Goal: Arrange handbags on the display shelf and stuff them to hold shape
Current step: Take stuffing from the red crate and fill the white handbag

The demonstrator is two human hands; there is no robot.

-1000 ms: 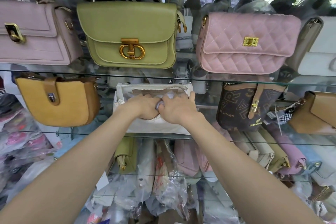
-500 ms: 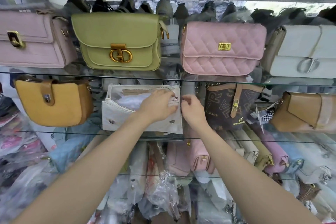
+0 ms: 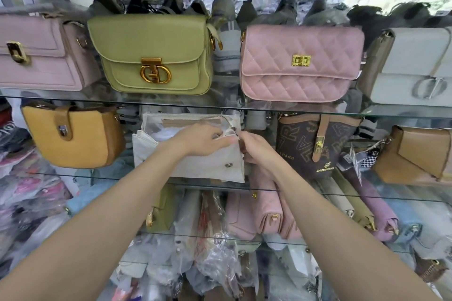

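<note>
A white handbag (image 3: 195, 166) stands on the middle glass shelf (image 3: 342, 193), its top open and pale stuffing (image 3: 168, 132) showing inside. My left hand (image 3: 203, 139) grips the bag's front upper edge near the right corner. My right hand (image 3: 256, 148) pinches the bag's right corner by the zipper end. Both forearms reach up from below and hide part of the shelf under the bag.
On the upper shelf stand a lilac bag (image 3: 36, 56), a green bag (image 3: 156, 56), a pink quilted bag (image 3: 300, 63) and a pale grey bag (image 3: 413, 68). A mustard bag (image 3: 73, 137), a brown monogram bag (image 3: 315, 144) and a tan bag (image 3: 415, 154) flank the white one. Wrapped bags (image 3: 215, 239) crowd the lower shelves.
My hands have gone from pressing together at the middle of the white bag's opening to its right corner. The view has drifted so everything sits further left.
</note>
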